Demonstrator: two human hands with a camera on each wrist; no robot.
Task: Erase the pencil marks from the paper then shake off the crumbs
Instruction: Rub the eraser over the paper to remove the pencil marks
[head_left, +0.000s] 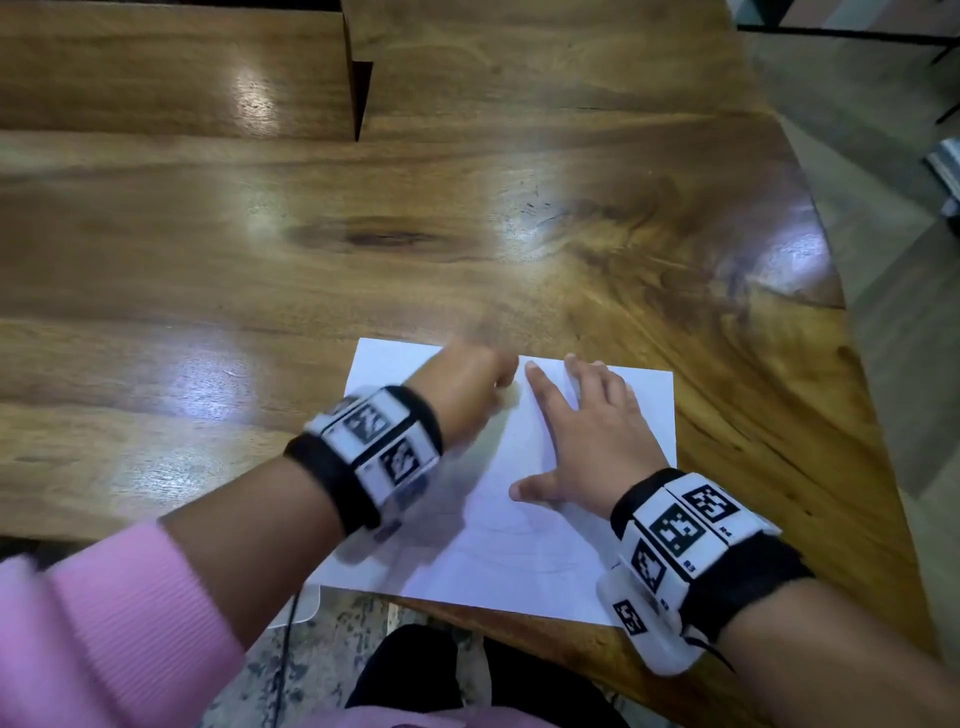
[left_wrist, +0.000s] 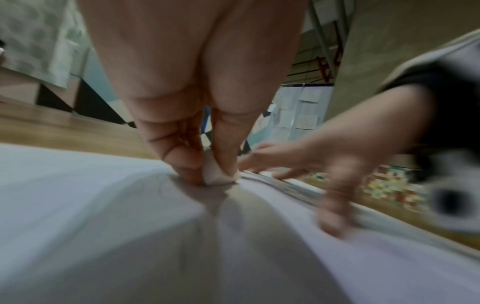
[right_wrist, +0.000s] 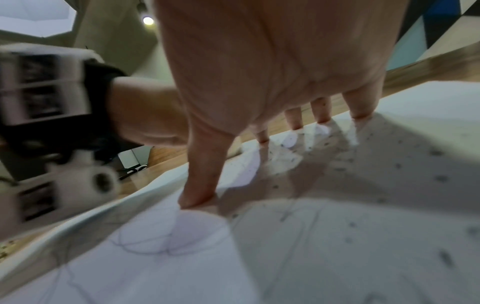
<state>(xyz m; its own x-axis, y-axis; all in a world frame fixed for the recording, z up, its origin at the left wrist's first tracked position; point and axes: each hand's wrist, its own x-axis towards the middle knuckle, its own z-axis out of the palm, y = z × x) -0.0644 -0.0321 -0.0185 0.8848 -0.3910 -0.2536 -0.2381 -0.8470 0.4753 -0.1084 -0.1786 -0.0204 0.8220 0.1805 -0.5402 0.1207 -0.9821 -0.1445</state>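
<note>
A glossy wooden surface with dark grain knots fills most of the head view; a second wooden slab butts against it at the far left, a dark gap between them; speckled floor shows below its near edge; a pink sleeve crosses the lower left; a ceiling lamp glows overhead.

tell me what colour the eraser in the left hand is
White eraser, seen best in the left wrist view.
</note>
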